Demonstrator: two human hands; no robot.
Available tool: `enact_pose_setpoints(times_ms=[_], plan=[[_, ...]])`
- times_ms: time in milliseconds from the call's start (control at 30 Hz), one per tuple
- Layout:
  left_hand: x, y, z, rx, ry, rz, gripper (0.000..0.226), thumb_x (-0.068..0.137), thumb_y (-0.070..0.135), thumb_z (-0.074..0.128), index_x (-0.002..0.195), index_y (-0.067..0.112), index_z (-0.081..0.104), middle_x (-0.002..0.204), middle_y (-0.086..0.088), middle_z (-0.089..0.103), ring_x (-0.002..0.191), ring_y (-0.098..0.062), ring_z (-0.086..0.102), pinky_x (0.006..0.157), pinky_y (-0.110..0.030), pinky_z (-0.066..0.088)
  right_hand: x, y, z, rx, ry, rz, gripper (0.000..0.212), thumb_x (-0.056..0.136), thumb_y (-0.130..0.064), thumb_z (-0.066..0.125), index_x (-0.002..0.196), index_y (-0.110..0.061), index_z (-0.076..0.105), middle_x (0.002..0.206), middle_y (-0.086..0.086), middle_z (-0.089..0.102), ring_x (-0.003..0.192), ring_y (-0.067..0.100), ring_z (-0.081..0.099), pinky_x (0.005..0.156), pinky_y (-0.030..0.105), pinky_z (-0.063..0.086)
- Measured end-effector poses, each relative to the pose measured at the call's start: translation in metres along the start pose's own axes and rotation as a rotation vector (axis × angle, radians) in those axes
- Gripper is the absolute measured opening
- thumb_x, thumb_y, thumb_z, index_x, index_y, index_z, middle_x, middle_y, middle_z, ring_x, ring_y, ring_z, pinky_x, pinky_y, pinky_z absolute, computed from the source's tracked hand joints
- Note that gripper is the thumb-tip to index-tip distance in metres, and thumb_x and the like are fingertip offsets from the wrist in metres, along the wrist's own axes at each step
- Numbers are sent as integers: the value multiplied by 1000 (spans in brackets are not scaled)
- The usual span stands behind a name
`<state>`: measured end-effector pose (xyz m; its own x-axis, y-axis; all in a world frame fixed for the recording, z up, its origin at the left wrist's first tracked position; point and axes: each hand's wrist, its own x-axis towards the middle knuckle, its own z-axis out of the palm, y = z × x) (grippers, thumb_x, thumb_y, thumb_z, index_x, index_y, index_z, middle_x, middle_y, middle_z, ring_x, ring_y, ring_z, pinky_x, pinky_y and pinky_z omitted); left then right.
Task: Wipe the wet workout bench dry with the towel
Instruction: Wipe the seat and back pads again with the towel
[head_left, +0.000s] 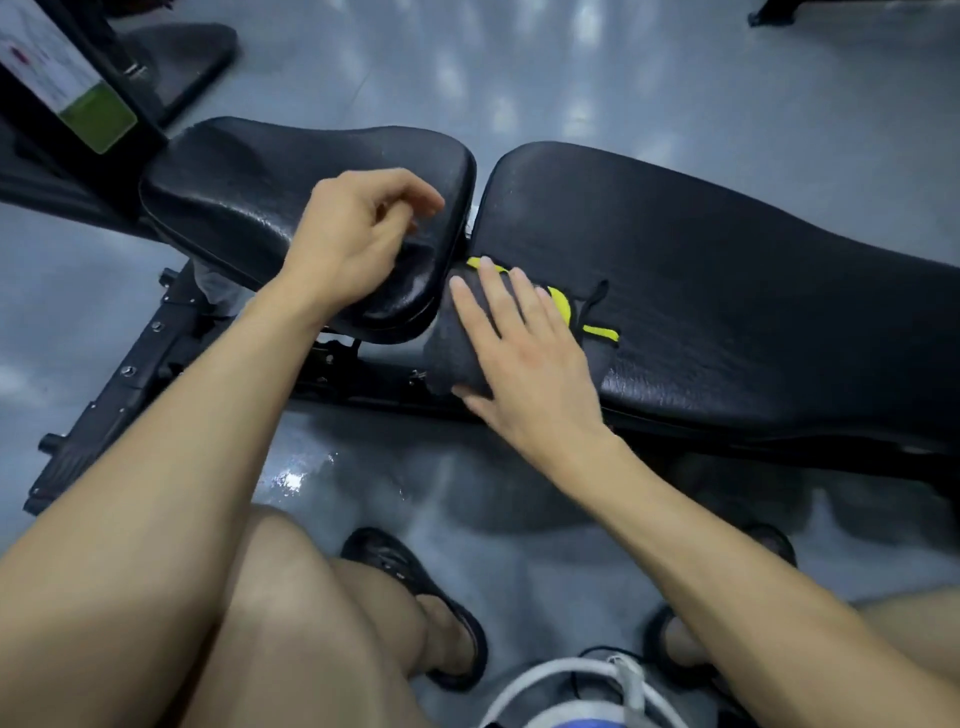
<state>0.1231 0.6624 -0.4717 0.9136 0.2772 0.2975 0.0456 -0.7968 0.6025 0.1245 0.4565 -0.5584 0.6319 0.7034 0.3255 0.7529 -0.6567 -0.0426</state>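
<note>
The right hand (524, 353) lies flat, its fingers (488, 291) straight and spread, pressing a dark grey towel with yellow stripes (457, 358) onto the near edge of the long black padded back pad (727, 291). The towel sits at the pad's corner by the gap between the pads, partly draped over the edge. At ten o'clock from it, the left hand (353, 239) hovers over the shorter black padded seat pad (249, 202), fingers loosely curled and holding nothing. Both pads form the black worktop, with droplets on the seat. Below lies a glossy grey floor (571, 78); black sandals (415, 587) show at six o'clock.
</note>
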Motion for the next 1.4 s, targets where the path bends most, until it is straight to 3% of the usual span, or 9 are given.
enact_pose_setpoints(times_ms=[133,267,467,633,767,933,1033,1233,1400], plan=[[2,4,6,34,-62,20,38,91,8,47,106,27,76,99,10,76,95,-5,71,94,-30,54,-78,58,1,-38,74,62,107,70,-37,88,158,-12,32,166,14,28,150,37,32,121,50,29],[1,5,6,60,-73,61,37,91,8,48,107,26,76,102,10,76,99,-7,69,96,-29,51,-73,41,20,-184,88,145,104,70,-31,84,157,-7,33,163,19,30,148,43,34,120,54,29],[-2,10,9,33,-60,48,37,91,8,47,104,27,77,97,12,76,93,0,70,92,-23,53,-4,-33,24,-123,215,205,49,101,-13,49,149,-4,45,156,25,41,138,50,44,113,58,35],[-3,23,21,-14,-82,27,37,92,7,47,103,27,77,96,14,76,91,2,71,93,-24,55,-20,-2,14,-45,87,68,96,85,-51,68,159,-8,25,165,20,26,148,43,32,121,53,24],[-3,23,23,-11,-128,26,37,94,8,49,102,31,76,98,16,76,93,1,71,97,-31,55,-99,85,9,-58,117,125,108,72,-48,85,157,-8,32,164,15,30,147,39,35,121,50,27],[-2,21,25,12,-150,31,35,95,11,51,104,33,76,97,12,77,95,-1,71,97,-28,54,-152,146,5,-134,54,236,100,79,-51,78,156,-3,34,164,16,31,147,42,35,118,55,30],[-1,30,31,27,-171,63,31,95,11,53,104,29,77,94,10,76,91,2,70,89,-15,51,-129,120,9,-136,106,190,92,84,-57,67,153,-2,40,161,17,37,144,46,37,117,58,31],[9,57,57,-28,-221,132,30,97,8,53,102,26,77,97,12,76,93,3,70,92,-25,54,-67,36,15,-59,187,167,78,90,-50,50,153,-5,40,161,17,37,145,48,36,120,56,27],[19,77,83,-71,-290,170,30,96,7,53,102,25,77,98,11,76,95,-3,71,94,-33,55,-109,91,17,-91,191,124,91,81,-42,77,156,-11,37,164,9,34,148,40,34,120,52,27]])
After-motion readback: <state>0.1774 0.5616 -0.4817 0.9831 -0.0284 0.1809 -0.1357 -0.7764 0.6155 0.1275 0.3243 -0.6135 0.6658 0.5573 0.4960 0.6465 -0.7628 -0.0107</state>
